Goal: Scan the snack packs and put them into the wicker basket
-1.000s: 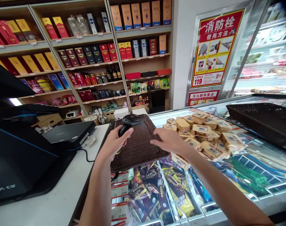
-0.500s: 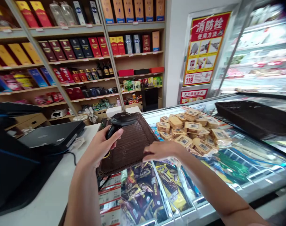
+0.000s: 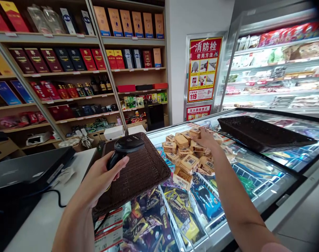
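**Scanner in one hand, snack packs under the other at a shop freezer**

In the head view, a person's left hand [image 3: 103,180] grips a black handheld barcode scanner [image 3: 129,144], fingers wrapped around the handle and thumb lying along it. The scanner's broad head sits above a dark brown woven basket [image 3: 142,169], which lies beside the white bench [image 3: 38,227] at the left end of a glass-topped chest freezer [image 3: 301,196]. The right hand [image 3: 205,139] reaches across the glass to a heap of wrapped beige snack packs [image 3: 189,162], many bearing barcode labels. Its fingers are bent at the upper part of the heap; whether they are closed on a pack cannot be told.

The heap lies on the freezer top, just right of the woven basket, with some packs hidden behind the right hand and forearm. Under the glass, colorful packets, including a yellow pack [image 3: 183,217], fill wire compartments. A second dark basket [image 3: 262,134] rests farther right on the freezer. A flat black device [image 3: 30,168] and a black cable [image 3: 60,199] lie on the bench. Behind, boxed goods line wooden shelves, beside a red-and-yellow fire hydrant poster [image 3: 204,70] and a lit refrigerated display [image 3: 277,78].
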A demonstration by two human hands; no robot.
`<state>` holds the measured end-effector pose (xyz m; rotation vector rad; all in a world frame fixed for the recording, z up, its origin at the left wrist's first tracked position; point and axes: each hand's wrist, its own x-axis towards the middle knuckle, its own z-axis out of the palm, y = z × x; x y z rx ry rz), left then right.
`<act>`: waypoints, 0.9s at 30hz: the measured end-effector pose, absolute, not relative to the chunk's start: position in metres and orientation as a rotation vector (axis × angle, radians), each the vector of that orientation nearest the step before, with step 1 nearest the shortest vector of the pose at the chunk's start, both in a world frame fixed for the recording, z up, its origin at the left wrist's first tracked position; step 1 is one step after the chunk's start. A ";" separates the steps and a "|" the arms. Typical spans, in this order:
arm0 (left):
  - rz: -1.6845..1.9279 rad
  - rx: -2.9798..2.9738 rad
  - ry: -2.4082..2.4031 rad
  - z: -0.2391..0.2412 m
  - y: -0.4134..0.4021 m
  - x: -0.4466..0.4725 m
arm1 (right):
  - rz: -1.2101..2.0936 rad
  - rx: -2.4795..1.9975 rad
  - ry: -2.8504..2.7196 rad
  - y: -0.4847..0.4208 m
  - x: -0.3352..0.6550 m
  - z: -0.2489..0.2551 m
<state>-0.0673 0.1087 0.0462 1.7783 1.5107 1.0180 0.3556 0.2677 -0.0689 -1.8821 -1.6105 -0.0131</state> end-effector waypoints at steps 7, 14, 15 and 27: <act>0.917 1.815 1.532 0.045 0.108 -0.067 | 0.107 -1.866 -1.373 0.267 0.354 -0.059; 0.909 1.793 1.480 0.044 0.106 -0.069 | 0.062 -1.374 -1.545 0.230 0.306 -0.015; 0.903 1.789 1.450 0.046 0.104 -0.069 | 0.151 -1.271 -1.666 0.220 0.294 -0.008; 0.773 1.767 1.346 0.053 0.090 -0.072 | 0.815 -0.751 -2.150 0.194 0.228 -0.011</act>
